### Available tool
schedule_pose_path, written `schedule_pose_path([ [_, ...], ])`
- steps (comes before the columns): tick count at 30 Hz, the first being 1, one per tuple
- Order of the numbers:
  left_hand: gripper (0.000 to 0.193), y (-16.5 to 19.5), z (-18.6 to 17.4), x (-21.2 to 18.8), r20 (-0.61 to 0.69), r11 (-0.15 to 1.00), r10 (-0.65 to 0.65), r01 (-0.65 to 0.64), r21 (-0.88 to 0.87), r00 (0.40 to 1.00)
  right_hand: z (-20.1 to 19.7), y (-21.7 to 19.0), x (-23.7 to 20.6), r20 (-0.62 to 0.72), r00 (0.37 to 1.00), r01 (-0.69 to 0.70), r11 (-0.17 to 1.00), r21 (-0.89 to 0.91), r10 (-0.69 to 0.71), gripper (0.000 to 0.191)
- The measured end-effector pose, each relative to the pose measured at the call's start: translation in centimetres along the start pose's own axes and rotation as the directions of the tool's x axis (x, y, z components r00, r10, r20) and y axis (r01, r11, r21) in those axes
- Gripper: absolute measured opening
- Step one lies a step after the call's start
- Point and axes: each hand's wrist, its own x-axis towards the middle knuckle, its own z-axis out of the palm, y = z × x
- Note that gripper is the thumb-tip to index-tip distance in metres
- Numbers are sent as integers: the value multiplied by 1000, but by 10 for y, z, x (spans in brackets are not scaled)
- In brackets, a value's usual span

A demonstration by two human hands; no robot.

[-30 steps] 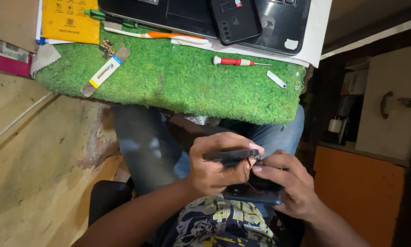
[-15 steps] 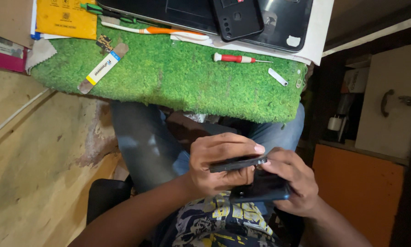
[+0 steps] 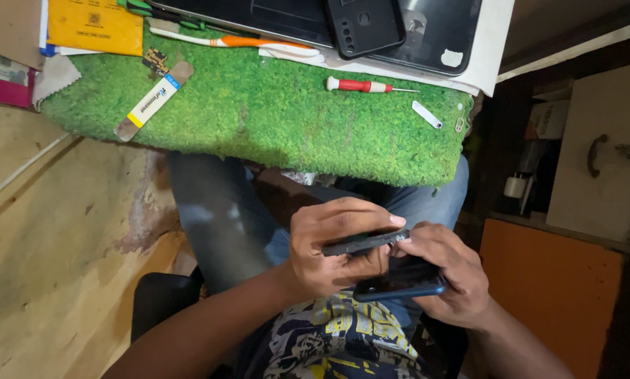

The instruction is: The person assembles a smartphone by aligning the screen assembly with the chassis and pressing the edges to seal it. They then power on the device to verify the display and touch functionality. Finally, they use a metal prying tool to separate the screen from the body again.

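Since the earlier frames, both hands had shifted slightly rightward. Left hand (image 3: 329, 253) pinched a thin dark panel (image 3: 364, 243), its long axis running from eight to two o'clock. Right hand (image 3: 445, 277) cupped the black phone body (image 3: 399, 286) beneath it, over the lap. At twelve o'clock, a red-handled screwdriver (image 3: 360, 85) lay on green turf (image 3: 273, 119).

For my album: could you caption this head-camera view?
Left hand and right hand pry a dark phone apart below a green turf mat.
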Motion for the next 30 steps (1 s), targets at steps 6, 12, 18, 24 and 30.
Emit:
schedule_pose_path([
  [6,24,1,-2,0,21,999,-35,35,-18,999,0,0,1,3,1000,7,999,37,-7,60],
  [12,25,3,-3,0,34,995,-63,65,-70,997,-1,0,-1,15,1000,-18,998,62,17,59],
  [18,27,4,-3,0,32,986,-115,118,-114,993,-3,1,-4,24,1000,-15,999,42,14,63],
  [24,26,3,-3,1,28,990,-95,97,-100,995,-4,1,-5,20,1000,-2,1000,18,2,58],
  [30,28,5,-5,1,58,988,-109,115,-105,992,-6,-1,-2,39,999,-11,999,42,10,57],
])
